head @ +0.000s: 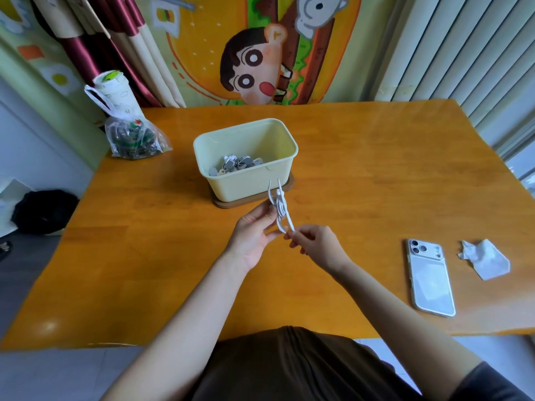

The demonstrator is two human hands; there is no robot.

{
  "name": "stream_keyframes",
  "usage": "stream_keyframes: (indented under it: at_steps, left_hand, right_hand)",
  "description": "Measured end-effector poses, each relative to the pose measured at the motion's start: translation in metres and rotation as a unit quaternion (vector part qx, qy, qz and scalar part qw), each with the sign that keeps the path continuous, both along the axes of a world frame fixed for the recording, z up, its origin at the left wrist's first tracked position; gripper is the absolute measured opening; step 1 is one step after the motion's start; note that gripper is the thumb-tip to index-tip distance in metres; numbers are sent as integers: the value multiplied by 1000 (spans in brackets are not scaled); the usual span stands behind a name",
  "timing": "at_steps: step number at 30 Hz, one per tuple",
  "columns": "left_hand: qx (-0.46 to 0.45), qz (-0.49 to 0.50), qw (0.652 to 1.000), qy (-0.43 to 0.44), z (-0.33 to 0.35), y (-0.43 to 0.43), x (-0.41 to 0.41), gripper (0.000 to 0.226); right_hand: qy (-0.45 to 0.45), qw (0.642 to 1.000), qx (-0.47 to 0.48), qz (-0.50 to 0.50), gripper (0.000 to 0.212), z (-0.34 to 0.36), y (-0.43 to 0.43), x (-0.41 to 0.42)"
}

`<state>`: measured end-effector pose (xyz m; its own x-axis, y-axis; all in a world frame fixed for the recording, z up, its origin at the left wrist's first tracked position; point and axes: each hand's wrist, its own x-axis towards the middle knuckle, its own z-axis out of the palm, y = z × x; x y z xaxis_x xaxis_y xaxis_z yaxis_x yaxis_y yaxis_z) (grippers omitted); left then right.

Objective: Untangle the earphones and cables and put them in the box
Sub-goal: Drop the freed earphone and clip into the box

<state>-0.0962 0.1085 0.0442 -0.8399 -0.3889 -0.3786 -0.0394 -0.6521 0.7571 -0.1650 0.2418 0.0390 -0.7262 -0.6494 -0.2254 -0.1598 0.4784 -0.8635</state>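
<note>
Holding a white cable (280, 211) bundle above the worktop (362, 175), left hand (254, 234) grips it. Right hand (314, 244) pinches its lower end, near the box (246, 163)

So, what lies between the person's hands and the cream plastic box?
In the head view, only the coiled white cable, held by the left hand and right hand, reaches toward the cream plastic box.

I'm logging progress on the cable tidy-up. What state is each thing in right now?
box: open, small grey pieces inside
white cable: bundled, held above the table, not in the box
left hand: grips the bundle
right hand: pinches the cable's lower end
phone: lying face down
tissue: crumpled
plastic bag: filled, gathered at top
</note>
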Motion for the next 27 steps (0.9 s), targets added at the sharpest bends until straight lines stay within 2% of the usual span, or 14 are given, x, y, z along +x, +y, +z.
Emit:
stream_keyframes:
  at_steps: [3,5,7,9,10,15,17,19,21,24,27]
  left_hand:
    - [16,61,998,-23,1,9,-3,25]
    - [-23,93,994,-47,0,14,-3,24]
    - [-153,100,980,-84,-6,13,-2,22]
    - [-344,65,931,-101,-13,8,-1,24]
    - [-410,38,905,-101,-15,6,1,22]
    - [-532,-93,834,-115,-10,7,3,18]
    - [-548,-140,818,-107,-6,8,3,17]
    - [-524,-163,830,-102,-3,9,4,17]
    - [-514,-171,834,-106,-1,7,4,25]
    - [-503,-174,842,-85,0,4,4,47]
    - [-479,-168,858,-73,0,0,4,53]
  right_hand:
    - [6,1000,-7,-4,20,0,-4,9]
    - [22,1000,-1,1,18,2,-7,15]
    - [58,998,12,10,19,6,-7,18]
    - [111,993,38,27,21,11,-6,18]
    - [139,988,53,39,22,13,-3,16]
    - [249,956,116,102,25,22,2,6]
    - [291,940,143,111,26,25,3,2]
    - [345,917,155,130,27,26,5,-4]
    - [350,915,143,144,28,25,6,-9]
    - [226,964,108,92,28,24,6,-12]
    - [170,979,94,67,25,22,5,-12]
